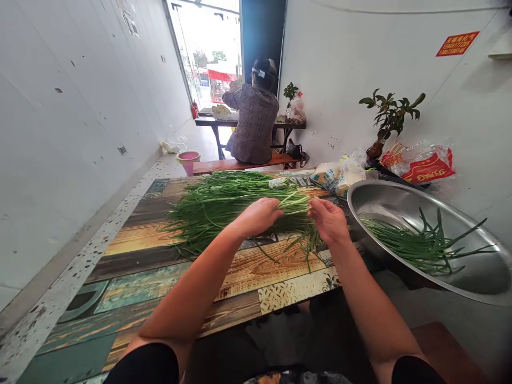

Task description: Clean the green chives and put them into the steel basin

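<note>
A few garlic chives (295, 202) stretch between my two hands, their pale stem ends pointing right. My left hand (262, 215) is closed around them at the near side of a big heap of green chives (216, 200). At the stem ends, the fingers of my right hand (330, 220) are pinched together. Loose bits of leaf (309, 244) lie on the table just below my hands. To the right, a wide steel basin (478, 280) holds more chives (416, 245).
The table (240, 266) has a wood-plank pattern. Plastic bags (340, 176), a potted plant (390, 120) and red packaging (430, 168) stand behind the basin. Beyond, a person (254, 117) sits on a bench (216, 166) at another table, near a pink bucket (188, 160).
</note>
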Motion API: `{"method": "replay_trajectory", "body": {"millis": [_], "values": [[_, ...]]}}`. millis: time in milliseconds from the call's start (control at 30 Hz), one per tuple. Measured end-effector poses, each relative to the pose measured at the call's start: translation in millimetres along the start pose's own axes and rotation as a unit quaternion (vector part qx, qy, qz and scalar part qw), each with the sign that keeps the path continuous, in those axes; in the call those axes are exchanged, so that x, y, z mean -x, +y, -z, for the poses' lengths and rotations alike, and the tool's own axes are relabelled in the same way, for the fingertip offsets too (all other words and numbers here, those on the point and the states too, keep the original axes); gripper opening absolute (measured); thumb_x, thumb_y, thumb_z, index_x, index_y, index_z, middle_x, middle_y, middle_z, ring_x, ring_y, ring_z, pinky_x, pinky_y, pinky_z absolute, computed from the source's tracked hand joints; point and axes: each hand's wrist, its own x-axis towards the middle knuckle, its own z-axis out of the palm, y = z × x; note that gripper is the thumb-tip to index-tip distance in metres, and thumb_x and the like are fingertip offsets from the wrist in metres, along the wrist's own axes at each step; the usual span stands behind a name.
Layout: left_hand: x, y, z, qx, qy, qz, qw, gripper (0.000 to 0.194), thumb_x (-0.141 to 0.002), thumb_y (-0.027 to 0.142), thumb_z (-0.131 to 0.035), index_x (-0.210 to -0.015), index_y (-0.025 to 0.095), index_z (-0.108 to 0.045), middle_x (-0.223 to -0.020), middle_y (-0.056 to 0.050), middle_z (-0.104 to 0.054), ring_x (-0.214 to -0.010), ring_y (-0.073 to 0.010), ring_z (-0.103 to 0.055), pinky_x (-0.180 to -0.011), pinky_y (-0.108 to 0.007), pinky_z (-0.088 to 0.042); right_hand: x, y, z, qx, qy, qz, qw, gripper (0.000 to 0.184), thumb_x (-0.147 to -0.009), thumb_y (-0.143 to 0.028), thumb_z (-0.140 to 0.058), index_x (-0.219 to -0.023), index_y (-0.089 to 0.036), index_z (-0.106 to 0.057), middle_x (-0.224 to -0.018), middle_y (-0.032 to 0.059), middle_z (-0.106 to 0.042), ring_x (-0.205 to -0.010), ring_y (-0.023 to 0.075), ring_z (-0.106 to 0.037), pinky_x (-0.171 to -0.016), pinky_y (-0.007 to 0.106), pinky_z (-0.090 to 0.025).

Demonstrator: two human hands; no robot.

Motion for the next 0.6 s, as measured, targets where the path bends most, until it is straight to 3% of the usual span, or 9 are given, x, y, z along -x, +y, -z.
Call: {"method": "replay_trajectory", "body": {"millis": [133,200,267,333,400,433,500,600], "values": [[2.7,-8.7,6.5,-0.042,-0.019,0.028,0.999,0.026,-0.09,0.03,-0.042,-0.076,0.016,-0.059,-0.081,-0.007,-0.064,-0.078,-0.0178,-0.057,-0.071,-0.027,-0.041,-18.0,10.0,23.3,0.045,0.137,0.054,0.988,0.031,-0.064,-0.045,-0.072,-0.075,-0.02,-0.057,-0.066,-0.0016,-0.059,-0.052,0.0101,-0.051,-0.049,0.026,-0.044],[4.5,-13.4,9.8,-0.063,-0.029,0.051,0.996,0.027,-0.089,0.029,-0.042,-0.076,0.015,-0.06,-0.082,-0.008,-0.065,-0.078,-0.0182,-0.058,-0.071,-0.027,-0.041,-20.3,16.6,31.8,0.144,0.178,0.068,0.971,0.03,-0.072,-0.049,-0.063,-0.076,-0.02,-0.056,-0.063,-0.0003,-0.056,-0.052,0.0126,-0.051,-0.05,0.028,-0.045],[5.9,-16.5,12.8,-0.07,-0.021,0.066,0.995,0.027,-0.089,0.029,-0.041,-0.077,0.015,-0.06,-0.083,-0.009,-0.065,-0.079,-0.0184,-0.058,-0.071,-0.027,-0.041,-15.5,20.0,34.5,0.323,0.14,0.094,0.931,0.032,-0.077,-0.05,-0.056,-0.077,-0.018,-0.059,-0.071,0.0062,-0.06,-0.064,0.0183,-0.058,-0.059,0.032,-0.049],[6.2,-17.4,14.5,-0.058,-0.009,0.067,0.996,0.029,-0.088,0.03,-0.039,-0.077,0.015,-0.061,-0.082,-0.008,-0.064,-0.079,-0.0184,-0.057,-0.071,-0.027,-0.041,-4.3,17.4,29.6,0.506,0.086,0.137,0.847,0.036,-0.08,-0.048,-0.055,-0.086,-0.014,-0.063,-0.1,0.0177,-0.062,-0.089,0.0265,-0.061,-0.074,0.038,-0.049],[5.3,-16.8,14.4,-0.033,-0.009,0.062,0.997,0.03,-0.088,0.03,-0.038,-0.078,0.015,-0.062,-0.081,-0.008,-0.064,-0.078,-0.0182,-0.056,-0.072,-0.028,-0.04,9.5,9.3,18.4,0.612,0.075,0.194,0.763,0.044,-0.082,-0.042,-0.056,-0.109,-0.008,-0.061,-0.13,0.0243,-0.048,-0.11,0.0327,-0.054,-0.086,0.042,-0.045],[4.6,-16.2,13.7,-0.02,-0.014,0.058,0.998,0.031,-0.088,0.03,-0.038,-0.078,0.015,-0.063,-0.081,-0.008,-0.064,-0.078,-0.0181,-0.055,-0.072,-0.028,-0.04,15.7,4.3,11.4,0.632,0.071,0.229,0.737,0.048,-0.084,-0.039,-0.055,-0.119,-0.007,-0.056,-0.136,0.0242,-0.043,-0.116,0.0333,-0.051,-0.09,0.043,-0.043],[3.3,-15.5,11.9,0.01,-0.024,0.047,0.999,0.031,-0.087,0.03,-0.038,-0.079,0.014,-0.064,-0.08,-0.007,-0.063,-0.077,-0.0174,-0.054,-0.072,-0.028,-0.039,23.7,-4.6,-2.4,0.639,0.006,0.309,0.704,0.046,-0.086,-0.034,-0.055,-0.125,-0.01,-0.054,-0.135,0.0195,-0.048,-0.119,0.0305,-0.049,-0.095,0.042,-0.04],[3.6,-15.7,10.5,0.081,-0.039,0.031,0.995,0.031,-0.085,0.034,-0.04,-0.075,0.014,-0.062,-0.068,-0.002,-0.057,-0.066,-0.0141,-0.047,-0.063,-0.026,-0.036,22.9,-8.7,-16.1,0.622,-0.134,0.397,0.662,0.024,-0.088,-0.029,-0.055,-0.107,-0.019,-0.066,-0.112,0.0098,-0.066,-0.106,0.0243,-0.056,-0.093,0.039,-0.038]]}}
